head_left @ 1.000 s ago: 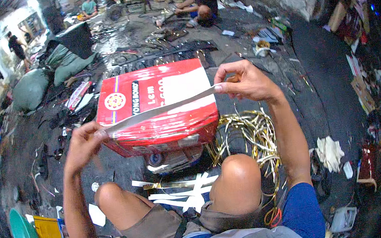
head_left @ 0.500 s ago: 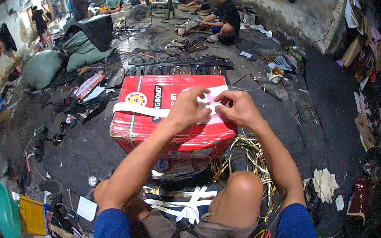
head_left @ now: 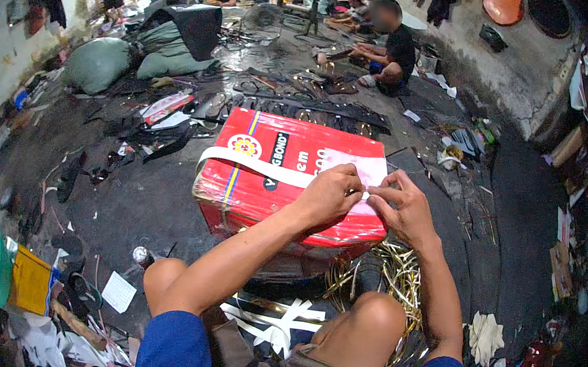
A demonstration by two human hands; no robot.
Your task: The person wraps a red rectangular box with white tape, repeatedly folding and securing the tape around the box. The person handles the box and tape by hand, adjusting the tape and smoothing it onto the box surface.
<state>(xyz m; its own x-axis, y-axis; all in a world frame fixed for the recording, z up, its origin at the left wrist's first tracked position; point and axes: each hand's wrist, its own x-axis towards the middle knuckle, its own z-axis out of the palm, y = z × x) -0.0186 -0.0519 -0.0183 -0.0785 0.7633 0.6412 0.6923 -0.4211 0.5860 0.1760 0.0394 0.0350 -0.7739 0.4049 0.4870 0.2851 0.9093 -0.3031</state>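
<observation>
1. A long, flat white strip (head_left: pixel 255 164) is laid across a red, rectangular cardboard box (head_left: pixel 266 194).
2. Near its end, the strip is pinched in the fingers of the left hand (head_left: pixel 332 193).
3. The right hand (head_left: pixel 407 210) is held beside; whether its fingers are clamped cannot be told.

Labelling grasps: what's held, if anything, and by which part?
White strip, pinched near its right-hand end by the left hand. The right hand has its fingers at that end too; whether they grip is unclear.
</observation>
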